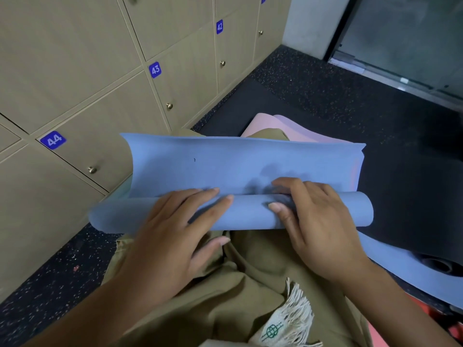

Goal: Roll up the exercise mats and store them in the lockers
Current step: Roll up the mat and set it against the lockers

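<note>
Looking down from the head camera, I count three mat colours: one blue mat (pixel 233 166) across my lap, one pink mat (pixel 295 128) lying on the floor just beyond it, and a black mat (pixel 375 136) spread flat at the right. A further blue strip (pixel 411 269) curls round a dark roll at the near right; whether it belongs to the same blue mat I cannot tell. The lockers (pixel 82 78) fill the left and far side, beige panels with small round metal knobs, and three blue number plates read 44 (pixel 53 139), 43 (pixel 155 69) and 42 (pixel 219 26); every door in view is closed.

The blue mat is smooth, matte foam. Its near edge is wound into a tight tube running left to right, while the far part rises in a loose curved sheet behind it. The floor (pixel 57 269) is dark speckled rubber.

My left hand (pixel 172 236) lies on the tube with fingers straight and spread, the grip apart, pressing down on the roll. My right hand (pixel 315 221) sits further right, its fingers curled over the top of the tube and the thumb against the near face, so that grip is clamped on the blue mat. Olive cloth (pixel 238 291) covers my lap beneath, with a fringed pale scarf (pixel 288 319) at the near edge.
</note>
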Demonstrator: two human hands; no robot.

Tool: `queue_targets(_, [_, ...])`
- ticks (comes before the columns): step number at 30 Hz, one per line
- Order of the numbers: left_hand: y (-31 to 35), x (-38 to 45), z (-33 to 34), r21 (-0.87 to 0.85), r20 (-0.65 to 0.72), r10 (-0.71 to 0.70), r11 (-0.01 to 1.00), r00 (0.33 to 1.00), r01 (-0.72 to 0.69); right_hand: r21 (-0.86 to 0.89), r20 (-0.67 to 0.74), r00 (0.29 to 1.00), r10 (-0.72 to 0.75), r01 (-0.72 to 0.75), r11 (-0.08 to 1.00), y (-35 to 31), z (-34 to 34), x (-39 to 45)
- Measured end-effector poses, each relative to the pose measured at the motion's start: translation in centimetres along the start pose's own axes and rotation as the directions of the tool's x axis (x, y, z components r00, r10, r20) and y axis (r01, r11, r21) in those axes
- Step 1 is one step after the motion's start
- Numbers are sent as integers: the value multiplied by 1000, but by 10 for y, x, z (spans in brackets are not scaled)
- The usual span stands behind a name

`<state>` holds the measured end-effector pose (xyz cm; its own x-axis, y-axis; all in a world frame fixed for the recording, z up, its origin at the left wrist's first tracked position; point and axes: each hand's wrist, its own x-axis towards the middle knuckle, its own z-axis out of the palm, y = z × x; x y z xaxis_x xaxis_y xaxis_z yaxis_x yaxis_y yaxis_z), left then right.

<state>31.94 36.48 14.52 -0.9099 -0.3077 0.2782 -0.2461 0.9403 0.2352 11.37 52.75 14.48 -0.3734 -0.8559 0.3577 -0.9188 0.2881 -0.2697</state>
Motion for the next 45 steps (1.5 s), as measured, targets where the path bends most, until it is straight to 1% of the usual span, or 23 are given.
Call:
queue_targets(4, [-5,10,2,-1,8,-24,1000,1000,24,8,-72,997,-2,2,1000,0,3,-4])
queue_targets(9, [-11,21,6,-10,2,-43,999,999,43,-115,-160,987,-16,-3,993,-3,10,-28])
queue_targets(15, [-17,31,7,-39,-61,-58,998,996,56,-92,-144,989,-39,26,995,0,13,-32])
queue_targets(20, [-14,37,7,-140,-142,-91,988,986,71,-65,-112,993,-41,34,997,5,13,-21])
queue_targets(23, [-10,37,9,-110,-219,-59,993,974,35,-29,-91,996,-17,14,999,9,14,-11])
queue_targets(25, [-11,35,12,-66,-241,-28,998,970,13,-7,-83,997,-5,4,1000,13,15,-4])
queue_targets(27, [-12,33,13,-22,-223,-7,1000,975,2,2,-75,997,2,-2,1000,16,17,3])
queue_targets(34, [-15,39,17,53,-74,-19,998,997,23,-47,-45,999,-14,12,999,26,19,27])
queue_targets(36, [-19,43,19,59,-74,-20,998,997,25,-53,-63,998,-16,13,998,25,20,27])
queue_targets(42, [-26,60,23,36,-113,-61,997,992,66,-115,-190,980,-58,37,993,17,22,14])
queue_targets(45, [-31,71,24,48,-99,-91,994,991,96,-141,-190,980,-54,28,990,17,25,13])
